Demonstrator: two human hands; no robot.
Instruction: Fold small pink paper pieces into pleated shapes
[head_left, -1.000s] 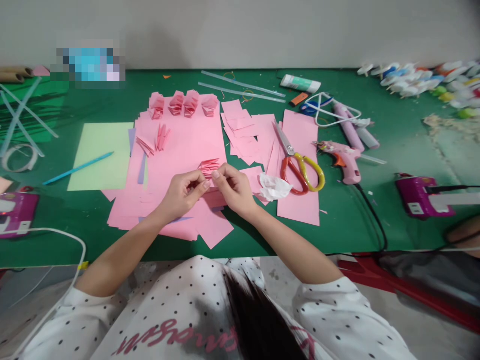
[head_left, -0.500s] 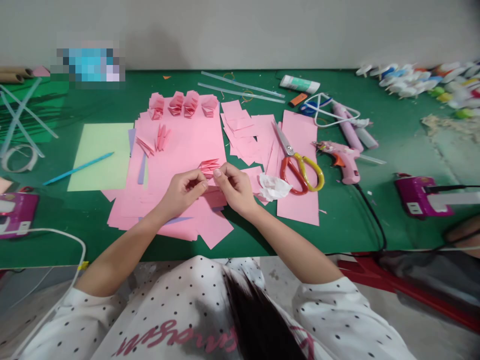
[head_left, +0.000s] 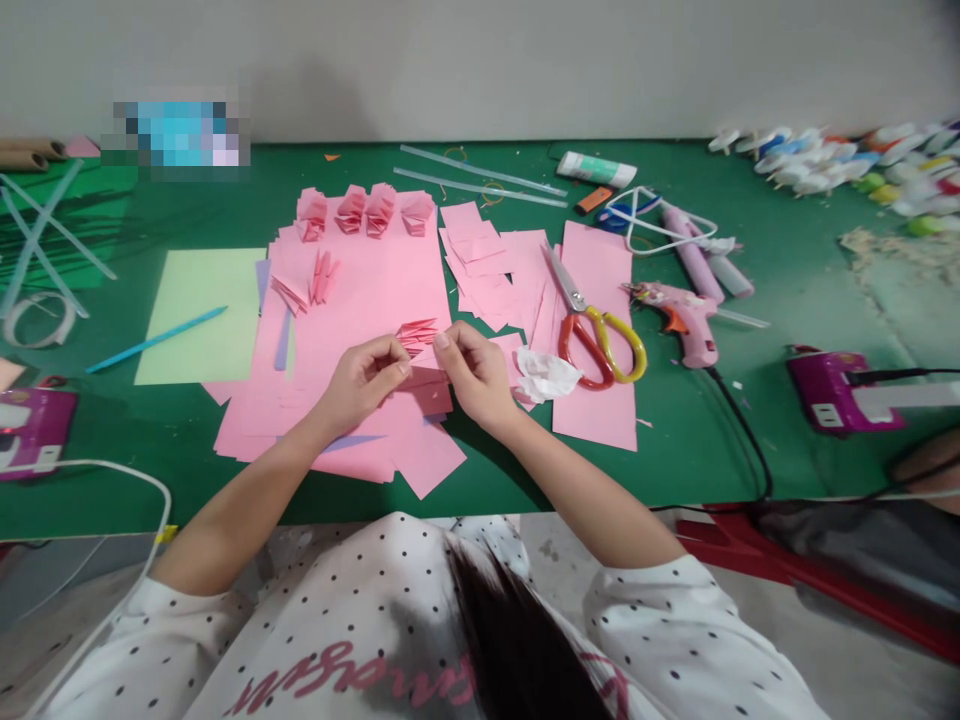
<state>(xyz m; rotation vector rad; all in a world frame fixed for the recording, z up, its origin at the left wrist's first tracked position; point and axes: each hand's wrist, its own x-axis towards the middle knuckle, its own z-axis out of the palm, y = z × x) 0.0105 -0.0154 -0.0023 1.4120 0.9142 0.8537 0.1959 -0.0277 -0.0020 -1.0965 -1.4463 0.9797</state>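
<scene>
Fingers (head_left: pixel 391 376) of left hand (head_left: pixel 360 382) and right hand (head_left: pixel 481 380), pinching pink slip (head_left: pixel 425 358), pleated pink papers (head_left: pixel 417 333) just beyond

the head camera looks forward and down over the table (head_left: pixel 682 430).

Left hand (head_left: pixel 369 378), right hand (head_left: pixel 474 375) pinch pink slip (head_left: pixel 425 358); 4 folded pieces (head_left: pixel 380 211) beyond.

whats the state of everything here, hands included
Left hand, pinching small pink paper
Right hand, pinching it too
Scissors, lying, blades together
Pink glue gun, on its side, heat unclear
White tissue, crumpled
Blue pencil, lying partly on green sheet
Green sheet, flat
Green-and-white tube, lying on its side
Back-row pink pieces, pleated
</scene>
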